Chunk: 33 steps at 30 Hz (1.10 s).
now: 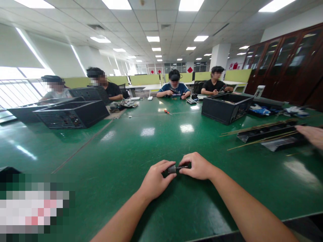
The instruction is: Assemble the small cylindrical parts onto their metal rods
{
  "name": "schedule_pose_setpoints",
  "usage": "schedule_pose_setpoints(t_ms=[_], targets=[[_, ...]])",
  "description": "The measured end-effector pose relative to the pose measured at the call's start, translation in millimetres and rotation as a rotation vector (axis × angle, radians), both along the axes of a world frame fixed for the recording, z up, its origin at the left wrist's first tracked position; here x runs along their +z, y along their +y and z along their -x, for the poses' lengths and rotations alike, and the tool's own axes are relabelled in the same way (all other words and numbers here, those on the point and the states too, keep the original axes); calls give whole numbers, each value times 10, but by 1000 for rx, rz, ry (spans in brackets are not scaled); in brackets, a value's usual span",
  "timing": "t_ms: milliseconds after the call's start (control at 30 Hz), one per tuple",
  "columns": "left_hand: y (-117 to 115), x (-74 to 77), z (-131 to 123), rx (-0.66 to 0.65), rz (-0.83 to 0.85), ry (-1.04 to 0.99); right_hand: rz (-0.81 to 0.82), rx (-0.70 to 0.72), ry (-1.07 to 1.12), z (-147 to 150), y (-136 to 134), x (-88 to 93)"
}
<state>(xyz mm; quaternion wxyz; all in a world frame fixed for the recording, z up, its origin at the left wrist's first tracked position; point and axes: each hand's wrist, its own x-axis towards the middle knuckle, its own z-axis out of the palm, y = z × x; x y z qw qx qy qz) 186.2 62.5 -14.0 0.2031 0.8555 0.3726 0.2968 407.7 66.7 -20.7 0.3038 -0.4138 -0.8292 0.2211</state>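
Grey cylinder (172, 169) between fingertips of left hand (155, 178)

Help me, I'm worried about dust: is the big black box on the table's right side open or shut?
Open: the black box has no cover on top, and its inside shows.

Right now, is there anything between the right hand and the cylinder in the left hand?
Only the rod in the right hand, pointing at the cylinder; nothing else visible. Whether rod and cylinder touch is unclear.
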Motion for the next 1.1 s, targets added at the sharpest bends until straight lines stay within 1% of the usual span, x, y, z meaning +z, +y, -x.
schedule_pose_setpoints(t_ms=[867,1100], targets=[[-1,13,-8,6,35,8,0,-15,-28,-17,6,-26],[7,11,-3,-1,20,10,-6,-12,-22,-13,-1,-12]])
